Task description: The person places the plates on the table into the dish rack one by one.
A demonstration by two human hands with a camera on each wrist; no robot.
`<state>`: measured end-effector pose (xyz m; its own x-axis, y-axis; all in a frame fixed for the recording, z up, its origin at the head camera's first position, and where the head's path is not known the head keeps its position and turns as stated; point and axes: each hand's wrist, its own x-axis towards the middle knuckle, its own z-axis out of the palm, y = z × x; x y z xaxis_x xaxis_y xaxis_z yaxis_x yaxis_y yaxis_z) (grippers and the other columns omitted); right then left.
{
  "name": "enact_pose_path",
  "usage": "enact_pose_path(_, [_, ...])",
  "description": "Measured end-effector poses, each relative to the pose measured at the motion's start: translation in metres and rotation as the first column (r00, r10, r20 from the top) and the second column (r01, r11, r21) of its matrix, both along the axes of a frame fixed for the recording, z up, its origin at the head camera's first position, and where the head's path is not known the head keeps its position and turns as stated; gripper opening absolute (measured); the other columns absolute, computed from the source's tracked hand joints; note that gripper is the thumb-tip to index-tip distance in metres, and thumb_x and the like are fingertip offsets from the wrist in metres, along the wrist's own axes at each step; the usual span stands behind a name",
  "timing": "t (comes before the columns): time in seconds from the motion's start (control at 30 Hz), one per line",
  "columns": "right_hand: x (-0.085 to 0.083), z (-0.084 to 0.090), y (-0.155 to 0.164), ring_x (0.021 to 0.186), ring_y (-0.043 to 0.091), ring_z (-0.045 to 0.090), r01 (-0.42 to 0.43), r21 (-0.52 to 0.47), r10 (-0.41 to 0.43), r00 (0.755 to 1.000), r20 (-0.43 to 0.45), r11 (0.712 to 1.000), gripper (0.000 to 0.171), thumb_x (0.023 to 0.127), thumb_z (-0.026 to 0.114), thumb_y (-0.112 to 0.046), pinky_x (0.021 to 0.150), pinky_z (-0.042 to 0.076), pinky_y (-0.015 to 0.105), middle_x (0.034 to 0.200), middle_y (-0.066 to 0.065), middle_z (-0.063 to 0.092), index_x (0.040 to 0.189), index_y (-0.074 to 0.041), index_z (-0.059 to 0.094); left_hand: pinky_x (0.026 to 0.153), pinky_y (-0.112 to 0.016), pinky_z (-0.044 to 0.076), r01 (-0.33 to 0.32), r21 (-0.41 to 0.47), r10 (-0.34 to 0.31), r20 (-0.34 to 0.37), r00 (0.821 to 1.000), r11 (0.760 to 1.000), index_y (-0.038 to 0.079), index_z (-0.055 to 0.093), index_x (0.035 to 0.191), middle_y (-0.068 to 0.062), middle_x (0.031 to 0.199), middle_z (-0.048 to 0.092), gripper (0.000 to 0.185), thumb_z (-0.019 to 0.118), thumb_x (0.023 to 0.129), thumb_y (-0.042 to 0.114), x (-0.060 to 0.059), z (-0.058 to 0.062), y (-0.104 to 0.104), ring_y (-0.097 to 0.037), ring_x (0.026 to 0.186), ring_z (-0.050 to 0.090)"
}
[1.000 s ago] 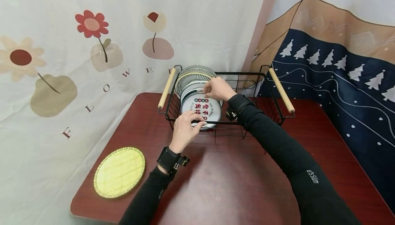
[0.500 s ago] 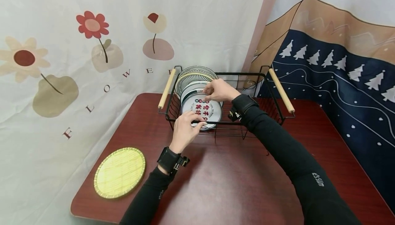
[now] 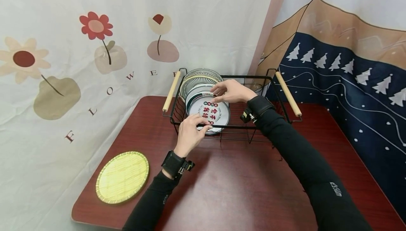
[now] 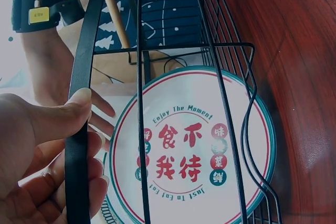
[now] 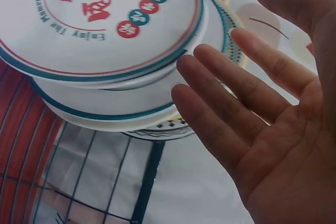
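A black wire dish rack (image 3: pixel 244 127) holds several plates standing on edge at its left end. The front plate (image 3: pixel 219 108) is white with red and green lettering; in the left wrist view its rim (image 4: pixel 270 145) shows green with a red line. My left hand (image 3: pixel 189 132) grips the rack's front top bar (image 4: pixel 79 156), thumb on one side and fingers on the other. Over the plates' upper right edge hovers my right hand (image 3: pixel 233 92). In the right wrist view its fingers (image 5: pixel 210 98) are spread beside the plate rims and hold nothing.
Two pale wooden handles (image 3: pixel 288 93) rise at the rack's ends. Behind the front plate stand patterned plates (image 3: pixel 198 79). A round yellow woven mat (image 3: pixel 123 177) lies on the red-brown table (image 3: pixel 241 188) at left. Printed curtains (image 3: pixel 215 23) hang behind.
My right hand has let go of the front plate's upper edge and drawn right, its fingers loosening. The front plate sits slightly farther right. My left hand keeps its grip on the rack bar.
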<state>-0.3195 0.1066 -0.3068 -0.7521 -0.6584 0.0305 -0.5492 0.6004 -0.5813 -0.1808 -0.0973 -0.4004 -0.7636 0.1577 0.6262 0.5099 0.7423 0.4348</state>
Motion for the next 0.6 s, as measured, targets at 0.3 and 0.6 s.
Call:
enact_pose_path(0.3, [0.004, 0.011, 0.017, 0.13, 0.034, 0.061, 0.024, -0.002, -0.024, 1.0, 0.01, 1.0, 0.065, 0.09, 0.077, -0.043, 0.105, 0.05, 0.05, 0.145, 0.013, 0.06, 0.146, -0.015, 0.056, 0.076, -0.039, 0.056, -0.005, -0.004, 0.005, 0.008, 1.0, 1.0, 0.018, 0.08, 0.087, 0.004, 0.087, 0.072, 0.009, 0.086, 0.081, 0.022, -0.001, -0.001, -0.001, -0.019, 0.09, 0.07])
enact_pose_path(0.6, [0.016, 0.02, 0.038, 0.139, 0.034, 0.053, 0.07, 0.004, -0.07, 0.997, -0.024, 0.998, 0.077, 0.088, 0.077, -0.049, 0.112, 0.045, 0.052, 0.155, 0.014, 0.05, 0.154, -0.026, 0.046, 0.075, -0.039, 0.056, -0.002, 0.0, 0.002, 0.019, 1.0, 1.0, 0.019, 0.08, 0.087, 0.003, 0.085, 0.071, 0.008, 0.086, 0.082, 0.022, -0.001, -0.002, -0.001, -0.019, 0.089, 0.07])
